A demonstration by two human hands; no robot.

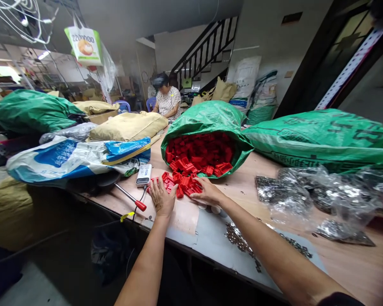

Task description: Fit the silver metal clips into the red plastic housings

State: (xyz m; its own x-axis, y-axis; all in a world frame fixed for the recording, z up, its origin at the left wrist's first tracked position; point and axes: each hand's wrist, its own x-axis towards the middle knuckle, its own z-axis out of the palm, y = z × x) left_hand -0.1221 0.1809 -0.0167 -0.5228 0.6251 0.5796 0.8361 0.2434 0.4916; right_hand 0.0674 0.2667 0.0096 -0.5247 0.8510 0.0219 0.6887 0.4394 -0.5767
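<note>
A green sack (207, 119) lies open on the wooden table (249, 191), spilling small red plastic parts (181, 180) toward me. My left hand (162, 197) lies flat, fingers spread, at the left edge of the spilled red pile. My right hand (208, 193) rests on the right side of the pile, fingers stretched over the red parts. Neither hand grips anything that I can see.
A white handheld device (143, 175) and a red-handled tool (130, 198) lie left of my hands. Clear bags of small metal parts (309, 195) sit right, loose ones (239, 240) near the edge. Another green sack (322, 136) lies behind. A seated person (167, 100) works far back.
</note>
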